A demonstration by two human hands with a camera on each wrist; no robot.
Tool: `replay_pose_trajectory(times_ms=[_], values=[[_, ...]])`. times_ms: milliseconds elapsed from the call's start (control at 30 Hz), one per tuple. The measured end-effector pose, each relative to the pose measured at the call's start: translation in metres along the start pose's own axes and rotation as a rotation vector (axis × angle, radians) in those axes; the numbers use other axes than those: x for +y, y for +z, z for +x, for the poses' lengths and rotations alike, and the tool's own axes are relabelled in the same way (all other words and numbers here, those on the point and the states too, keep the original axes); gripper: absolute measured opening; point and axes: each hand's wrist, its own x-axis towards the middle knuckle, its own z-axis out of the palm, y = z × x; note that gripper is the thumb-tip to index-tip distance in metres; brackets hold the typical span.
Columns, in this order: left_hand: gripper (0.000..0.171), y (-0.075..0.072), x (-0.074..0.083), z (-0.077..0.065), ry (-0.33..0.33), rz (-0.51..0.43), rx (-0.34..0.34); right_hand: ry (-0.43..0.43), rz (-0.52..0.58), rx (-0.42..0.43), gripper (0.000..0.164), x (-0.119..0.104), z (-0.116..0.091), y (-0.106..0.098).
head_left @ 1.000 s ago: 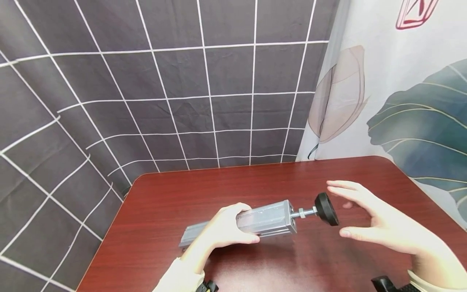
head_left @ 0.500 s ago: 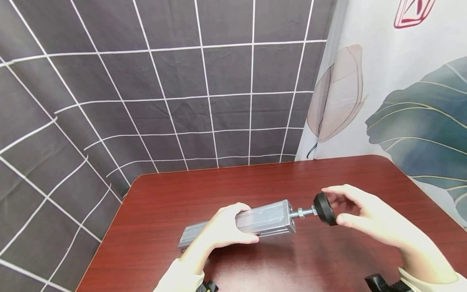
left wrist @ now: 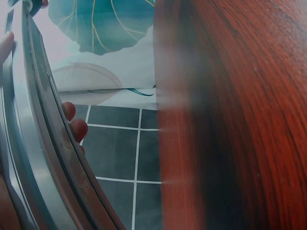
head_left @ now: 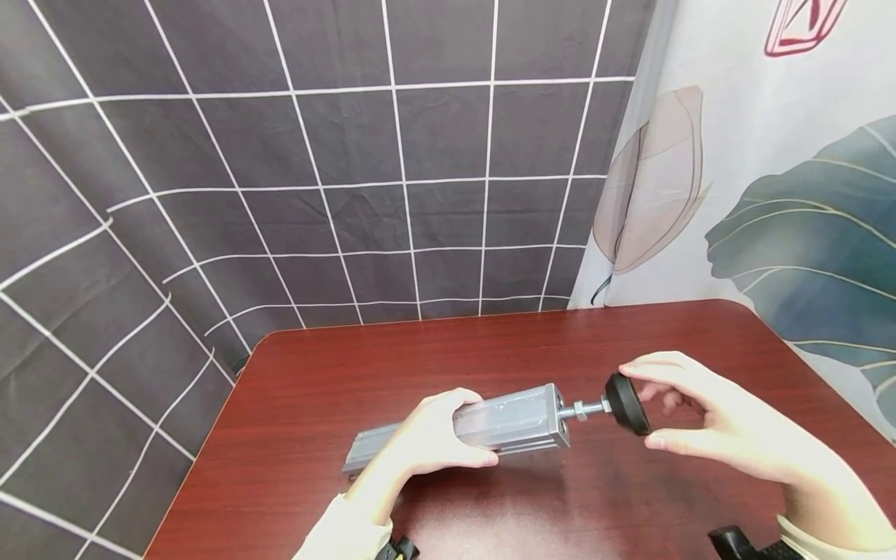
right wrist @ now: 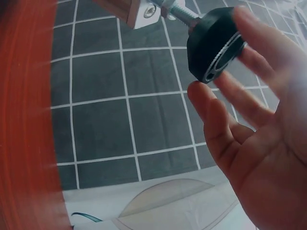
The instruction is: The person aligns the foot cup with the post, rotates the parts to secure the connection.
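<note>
A long silver aluminium profile (head_left: pixel 507 418) is held up at a slant over the table. My left hand (head_left: pixel 437 439) grips it around its middle, thumb on the near side. In the left wrist view, fingertips (left wrist: pixel 78 128) curl past the profile's far edge. From its right end plate sticks a threaded rod (head_left: pixel 591 406) with nuts, capped by a black round levelling foot (head_left: pixel 625 403). My right hand (head_left: pixel 728 420) pinches the foot's rim between thumb and a fingertip. The right wrist view shows the foot (right wrist: pixel 211 45) at the fingertips, the other fingers loosely bent behind it.
A reddish-brown wooden table (head_left: pixel 315 373) lies beneath both hands. Behind it hangs a dark grey curtain (head_left: pixel 364 218) with white grid lines, and to the right a white curtain (head_left: pixel 728 155) with leaf prints. Black wrist straps (head_left: pixel 735 540) sit at the cuffs.
A second ago my right hand was spread apart from the foot. It came left onto the foot's rim, and its grip has since shifted slightly. My left hand and the profile stay put.
</note>
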Motion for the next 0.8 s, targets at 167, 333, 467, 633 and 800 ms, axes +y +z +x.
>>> replay_pose_trajectory(times_ms=[167, 333, 467, 633, 800], values=[[0.062, 0.000, 0.000, 0.001, 0.010, 0.005, 0.002, 0.140, 0.088, 0.060, 0.061, -0.001, 0.002, 0.008], [0.062, 0.000, 0.000, 0.000, 0.009, 0.004, 0.004, 0.174, 0.046, 0.079, 0.054, 0.001, 0.002, 0.009], [0.061, 0.000, 0.000, 0.000, 0.012, -0.005, 0.005, 0.088, -0.017, 0.044, 0.078, -0.002, -0.005, 0.001], [0.060, -0.001, 0.000, 0.000, 0.015, 0.001, 0.013, -0.002, 0.002, -0.037, 0.082, -0.003, -0.004, -0.003], [0.061, 0.000, 0.001, 0.000, 0.009, 0.001, 0.001, 0.000, 0.033, -0.053, 0.076, -0.002, -0.002, -0.001]])
